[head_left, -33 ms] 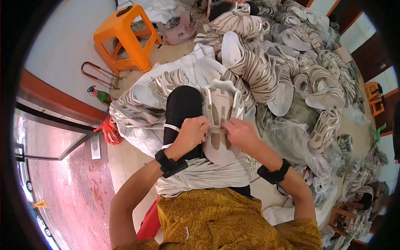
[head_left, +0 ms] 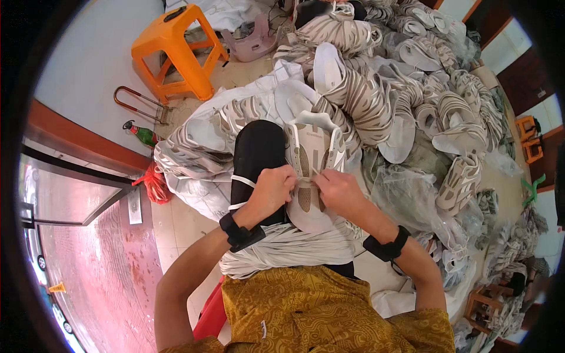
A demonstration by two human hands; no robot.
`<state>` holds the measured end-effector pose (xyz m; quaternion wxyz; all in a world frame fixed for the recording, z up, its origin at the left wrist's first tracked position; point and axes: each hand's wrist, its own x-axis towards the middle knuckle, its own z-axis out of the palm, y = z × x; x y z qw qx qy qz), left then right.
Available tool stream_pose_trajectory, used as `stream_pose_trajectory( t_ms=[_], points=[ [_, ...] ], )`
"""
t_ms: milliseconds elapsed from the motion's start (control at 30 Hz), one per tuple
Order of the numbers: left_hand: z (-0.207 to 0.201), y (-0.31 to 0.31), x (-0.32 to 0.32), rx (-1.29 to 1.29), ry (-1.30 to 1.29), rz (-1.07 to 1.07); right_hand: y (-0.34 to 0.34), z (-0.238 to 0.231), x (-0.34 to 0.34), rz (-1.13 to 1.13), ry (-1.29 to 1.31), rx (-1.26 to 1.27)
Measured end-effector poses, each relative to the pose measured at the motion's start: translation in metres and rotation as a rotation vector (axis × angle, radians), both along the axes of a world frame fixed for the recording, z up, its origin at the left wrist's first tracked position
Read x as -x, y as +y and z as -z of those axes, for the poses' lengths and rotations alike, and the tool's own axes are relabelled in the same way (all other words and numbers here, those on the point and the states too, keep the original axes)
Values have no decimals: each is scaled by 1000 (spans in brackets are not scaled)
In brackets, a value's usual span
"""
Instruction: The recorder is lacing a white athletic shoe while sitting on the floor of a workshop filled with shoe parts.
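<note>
A beige and white shoe upper [head_left: 311,147] lies on my lap, its toe end toward me. Across its throat runs a pale shoelace [head_left: 306,179]. My left hand [head_left: 274,189] is closed on one side of the lace, fingers pinched at the upper's left edge. From the right, my right hand [head_left: 338,189] pinches the lace near the middle, and a short pale end sticks up by its fingertips. A thick bundle of white laces [head_left: 288,253] rests across my lap. Beside the upper, white cords loop over my black-clad leg [head_left: 258,147].
Stacked shoe uppers [head_left: 359,100] pile up ahead and to the right, some on clear plastic [head_left: 406,191]. An orange stool [head_left: 176,53] stands at the far left, near a green bottle [head_left: 141,134] and a red bag [head_left: 155,185]. A glass door [head_left: 76,194] is at left.
My right hand has shifted slightly left along the lace, and a short lace end now shows above its fingers. My left hand stays almost still.
</note>
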<state>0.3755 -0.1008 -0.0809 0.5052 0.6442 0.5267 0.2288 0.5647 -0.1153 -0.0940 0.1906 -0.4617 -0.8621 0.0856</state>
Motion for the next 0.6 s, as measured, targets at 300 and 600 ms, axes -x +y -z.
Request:
stream_pose_trajectory(
  t_ms=[300, 600],
  points=[
    [3, 2, -3, 107, -39, -84, 24, 6, 0, -110, 130, 70],
    [5, -1, -5, 31, 32, -45, 17, 4, -6, -95, 245, 102]
  ],
)
